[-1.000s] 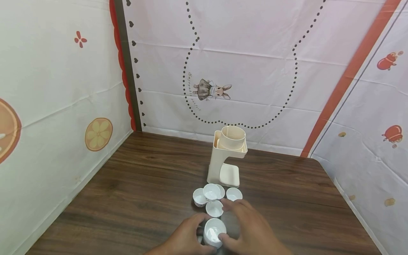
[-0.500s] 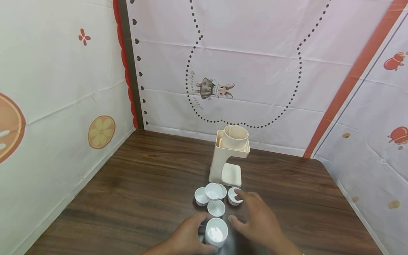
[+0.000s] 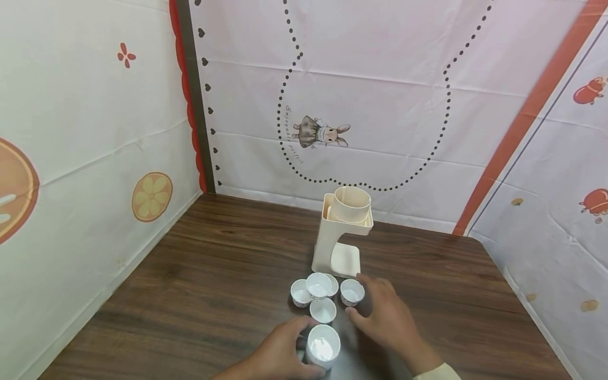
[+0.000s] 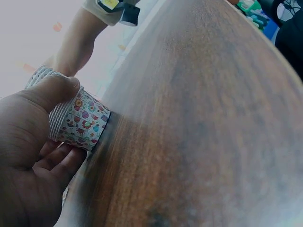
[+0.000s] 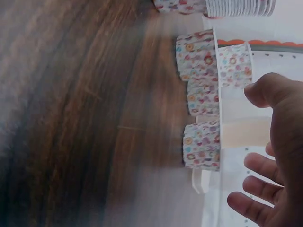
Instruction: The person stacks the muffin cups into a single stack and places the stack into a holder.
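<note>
My left hand (image 3: 284,352) grips a stack of paper baking cups (image 4: 85,120) near the table's front. In the left wrist view the thumb lies along the rims and fingers reach underneath; the cups have a coloured print outside and white insides. The right hand (image 3: 387,314) has its fingers spread beside a single baking cup (image 3: 352,293), thumb in front and index finger behind. A gap shows between that hand and the cups in the right wrist view. Further left stand more cups, one front cup (image 3: 323,310), a left cup (image 3: 300,293), and a raised cup (image 3: 318,285) resting on others.
A cream stand (image 3: 325,243) holding a round cylinder (image 3: 352,205) on top is just behind the cups. The dark wooden table (image 3: 228,264) meets printed cloth walls (image 3: 380,105) at the back and sides.
My right hand has left the stack's rim, moving right and forward to the single cup on the right. The left hand has kept hold of the stack. The head view has shifted slightly.
</note>
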